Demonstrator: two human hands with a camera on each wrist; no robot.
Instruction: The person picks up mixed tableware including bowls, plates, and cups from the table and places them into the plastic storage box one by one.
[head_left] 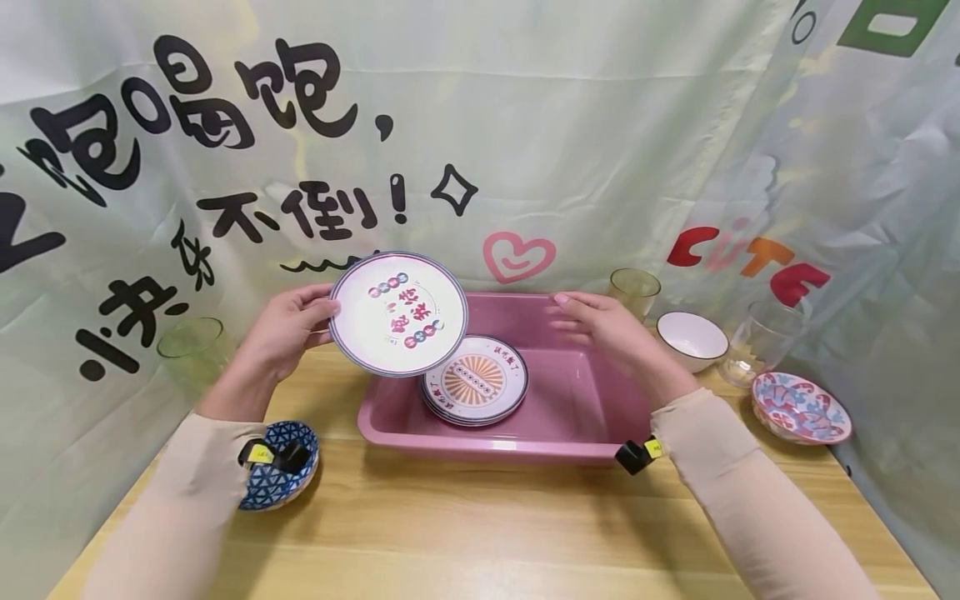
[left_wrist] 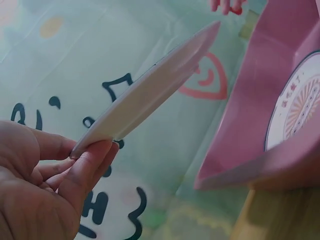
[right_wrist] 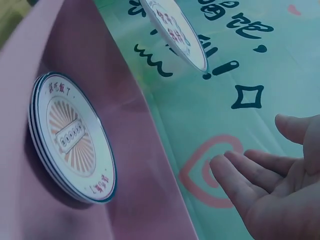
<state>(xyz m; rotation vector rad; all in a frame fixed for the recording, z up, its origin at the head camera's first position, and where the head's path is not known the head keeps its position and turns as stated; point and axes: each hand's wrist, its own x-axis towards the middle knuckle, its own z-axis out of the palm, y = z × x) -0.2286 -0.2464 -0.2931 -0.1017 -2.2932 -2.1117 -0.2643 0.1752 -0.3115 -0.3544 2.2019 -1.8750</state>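
A white plate [head_left: 397, 313] with a dark rim and red characters is tilted up over the left part of a pink basin [head_left: 495, 446]. My left hand [head_left: 291, 329] pinches its left edge between thumb and fingers, as the left wrist view shows the plate [left_wrist: 150, 90] nearly edge-on. Inside the basin lies a stack of plates [head_left: 476, 381], the top one bearing an orange sunburst. My right hand [head_left: 600, 329] is held over the basin's right side, touching nothing. In the right wrist view its fingers [right_wrist: 240, 190] are loosely extended, apart from both plate and stack.
A blue patterned bowl [head_left: 281, 492] sits partly behind the left wrist, with a green glass [head_left: 191, 346] farther back. On the right stand a yellowish glass [head_left: 635, 287], a white bowl [head_left: 693, 337], a clear glass [head_left: 761, 342] and a red-blue patterned bowl [head_left: 802, 408]. A printed cloth [head_left: 585, 150] hangs behind.
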